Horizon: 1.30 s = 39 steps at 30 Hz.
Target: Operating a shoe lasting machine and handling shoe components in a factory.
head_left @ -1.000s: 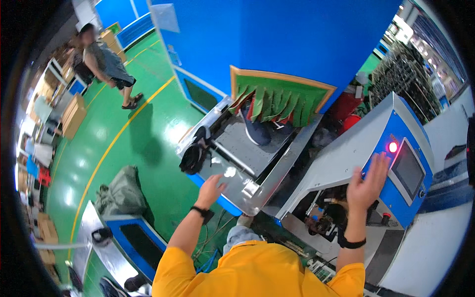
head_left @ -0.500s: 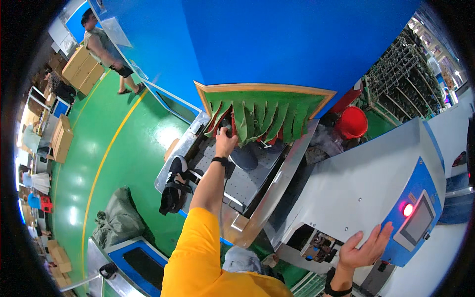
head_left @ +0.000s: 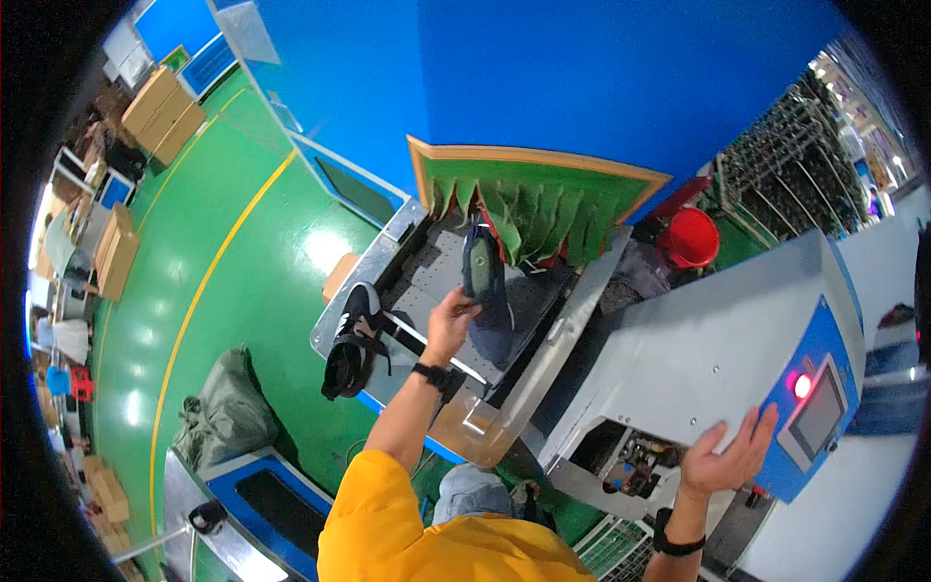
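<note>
- Right hand point(head_left: 721, 464): fingers open, near a screen point(head_left: 817, 419).
- Left hand point(head_left: 452, 325): fingers gripping one end of a dark shoe point(head_left: 480, 264) over the metal counter point(head_left: 462, 427).
- Black shoe point(head_left: 342, 371) on the counter's left side.
- Navy shoe point(head_left: 494, 339), partly covered by the held one.
- Green curtain point(head_left: 572, 225) beyond.

Red bucket point(head_left: 690, 242) stands at the right, near a metal rack point(head_left: 790, 160). Green floor point(head_left: 257, 291) carries a yellow line point(head_left: 200, 291). Grey-green sack point(head_left: 225, 407) lies slumped to the right of that line. Brown cardboard boxes point(head_left: 163, 114) stand at the upper left, across the line.
</note>
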{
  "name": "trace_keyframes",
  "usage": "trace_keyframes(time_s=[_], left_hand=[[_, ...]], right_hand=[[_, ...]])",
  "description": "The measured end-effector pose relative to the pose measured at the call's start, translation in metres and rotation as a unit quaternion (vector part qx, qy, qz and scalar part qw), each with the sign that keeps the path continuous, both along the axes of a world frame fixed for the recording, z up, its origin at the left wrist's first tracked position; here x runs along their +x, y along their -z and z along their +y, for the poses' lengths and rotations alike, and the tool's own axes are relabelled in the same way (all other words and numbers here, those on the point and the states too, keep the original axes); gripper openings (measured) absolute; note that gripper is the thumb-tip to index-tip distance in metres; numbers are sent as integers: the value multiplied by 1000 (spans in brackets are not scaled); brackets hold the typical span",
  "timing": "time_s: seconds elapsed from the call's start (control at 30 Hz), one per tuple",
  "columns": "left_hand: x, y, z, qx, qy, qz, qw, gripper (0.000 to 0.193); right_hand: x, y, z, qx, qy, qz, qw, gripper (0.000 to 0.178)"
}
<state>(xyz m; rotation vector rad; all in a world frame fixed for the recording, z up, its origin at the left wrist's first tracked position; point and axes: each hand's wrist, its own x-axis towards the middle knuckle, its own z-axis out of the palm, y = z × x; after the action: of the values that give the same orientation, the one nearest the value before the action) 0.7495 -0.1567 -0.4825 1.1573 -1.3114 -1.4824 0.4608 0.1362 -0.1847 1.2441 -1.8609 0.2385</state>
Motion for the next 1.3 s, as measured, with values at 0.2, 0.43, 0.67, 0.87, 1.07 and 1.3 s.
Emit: trace_keyframes(time_s=[0.2,0.43,0.67,0.87,1.07,1.3], left_hand=[[50,-101,82,-47,27,-1,999,18],[71,-214,215,48,199,342,917,24],[54,-263,282,220,282,334,872,55],[19,-246,316,317,270,117,902,29],[-36,-250,349,316,289,72,901,22],[-81,-228,389,444,396,154,789,7]], right_hand=[[19,-9,8,7,17,-70,997,48],[98,6,37,-116,-380,-797,455,105],[84,11,130,36,-290,-951,104,104],[87,52,208,3,-201,-955,217,67],[57,141,307,-121,-88,-980,131,45],[30,230,381,-200,-66,-969,132,52]])
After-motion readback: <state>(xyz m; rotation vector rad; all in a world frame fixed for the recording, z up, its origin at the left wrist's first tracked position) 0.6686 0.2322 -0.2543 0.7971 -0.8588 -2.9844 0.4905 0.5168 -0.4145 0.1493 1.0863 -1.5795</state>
